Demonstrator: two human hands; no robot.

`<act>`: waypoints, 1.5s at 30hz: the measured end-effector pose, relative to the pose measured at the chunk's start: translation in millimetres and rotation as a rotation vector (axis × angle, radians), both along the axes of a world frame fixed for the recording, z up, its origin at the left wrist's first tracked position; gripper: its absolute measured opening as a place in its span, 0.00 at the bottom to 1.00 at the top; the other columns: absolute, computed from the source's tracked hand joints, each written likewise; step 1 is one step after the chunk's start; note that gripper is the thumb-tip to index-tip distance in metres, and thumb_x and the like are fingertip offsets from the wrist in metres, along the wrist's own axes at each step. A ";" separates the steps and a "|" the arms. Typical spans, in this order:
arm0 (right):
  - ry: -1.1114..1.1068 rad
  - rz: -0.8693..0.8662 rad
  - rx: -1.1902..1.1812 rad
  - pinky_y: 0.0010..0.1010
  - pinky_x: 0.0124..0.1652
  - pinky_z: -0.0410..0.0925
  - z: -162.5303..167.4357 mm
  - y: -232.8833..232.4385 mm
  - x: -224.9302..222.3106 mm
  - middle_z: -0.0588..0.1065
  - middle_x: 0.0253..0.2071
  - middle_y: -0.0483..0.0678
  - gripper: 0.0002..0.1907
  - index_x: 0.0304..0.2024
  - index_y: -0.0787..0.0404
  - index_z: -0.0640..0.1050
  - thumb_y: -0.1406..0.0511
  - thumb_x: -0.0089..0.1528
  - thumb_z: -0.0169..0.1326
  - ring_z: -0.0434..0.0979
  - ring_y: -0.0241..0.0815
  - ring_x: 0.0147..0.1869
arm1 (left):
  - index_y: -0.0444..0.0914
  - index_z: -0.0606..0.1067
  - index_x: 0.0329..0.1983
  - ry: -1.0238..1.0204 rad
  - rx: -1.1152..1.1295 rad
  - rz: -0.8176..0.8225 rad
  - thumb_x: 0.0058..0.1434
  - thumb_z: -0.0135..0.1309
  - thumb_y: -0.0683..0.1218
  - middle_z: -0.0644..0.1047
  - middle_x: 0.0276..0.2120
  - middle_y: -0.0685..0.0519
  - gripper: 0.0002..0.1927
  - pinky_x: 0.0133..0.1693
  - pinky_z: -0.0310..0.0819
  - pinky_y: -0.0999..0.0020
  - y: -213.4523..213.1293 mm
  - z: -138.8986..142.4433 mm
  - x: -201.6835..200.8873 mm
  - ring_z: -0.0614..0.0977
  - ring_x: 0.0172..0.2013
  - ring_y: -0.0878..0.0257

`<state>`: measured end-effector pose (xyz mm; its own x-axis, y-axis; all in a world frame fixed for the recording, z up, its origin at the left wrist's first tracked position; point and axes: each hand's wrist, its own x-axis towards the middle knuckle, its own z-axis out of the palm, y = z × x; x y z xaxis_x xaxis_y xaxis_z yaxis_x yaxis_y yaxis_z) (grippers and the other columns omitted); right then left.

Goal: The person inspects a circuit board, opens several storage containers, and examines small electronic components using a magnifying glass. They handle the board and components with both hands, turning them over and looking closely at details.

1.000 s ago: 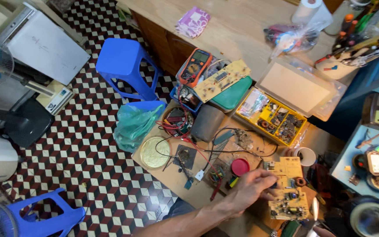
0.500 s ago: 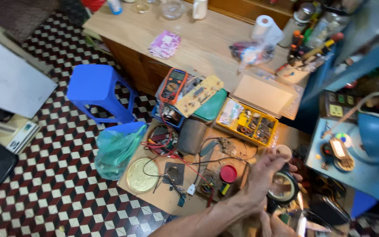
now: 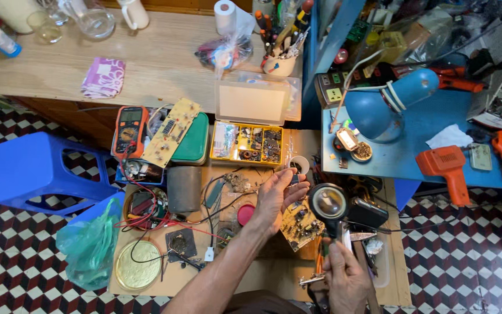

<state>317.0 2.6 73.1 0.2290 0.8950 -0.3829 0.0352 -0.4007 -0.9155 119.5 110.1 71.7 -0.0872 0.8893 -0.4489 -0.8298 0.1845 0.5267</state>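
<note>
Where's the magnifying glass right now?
In the head view, the magnifying glass is right of centre, raised by the right hand, just right of the left hand and above the yellow circuit board.

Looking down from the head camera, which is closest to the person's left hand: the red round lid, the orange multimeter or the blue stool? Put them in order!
From the left hand:
1. Red round lid, just beside the wrist on the low board.
2. Orange multimeter, farther left, near the yellow circuit board.
3. Blue stool, farthest, out on the checkered floor at the left.
</note>
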 end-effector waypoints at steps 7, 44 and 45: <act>0.002 -0.109 0.038 0.19 0.21 0.57 14.1 39.3 34.5 0.72 0.26 0.44 0.22 0.62 0.71 0.73 0.66 0.67 0.53 0.64 0.27 0.24 | 0.35 0.63 0.68 0.203 0.097 -0.219 0.68 0.50 0.42 0.78 0.51 0.46 0.25 0.51 0.80 0.72 25.6 -33.3 12.1 0.82 0.48 0.62; -0.204 0.315 0.287 0.18 0.27 0.68 -6.7 85.1 15.6 0.78 0.31 0.40 0.18 0.57 0.59 0.80 0.64 0.66 0.56 0.72 0.26 0.30 | 0.34 0.69 0.59 0.316 0.063 -0.119 0.57 0.61 0.38 0.81 0.46 0.50 0.26 0.48 0.80 0.72 35.5 -4.0 52.8 0.83 0.45 0.66; -0.194 0.312 0.303 0.19 0.28 0.67 -6.6 84.7 15.5 0.78 0.32 0.40 0.18 0.58 0.59 0.80 0.64 0.66 0.56 0.71 0.26 0.31 | 0.33 0.69 0.59 0.315 0.071 -0.119 0.57 0.62 0.38 0.80 0.46 0.50 0.27 0.48 0.80 0.72 35.2 -3.3 53.0 0.83 0.45 0.66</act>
<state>332.5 87.2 66.5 -0.0267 0.9971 -0.0709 0.2929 -0.0601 -0.9543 172.5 145.3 68.4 -0.1055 0.9296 -0.3532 -0.5992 0.2241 0.7686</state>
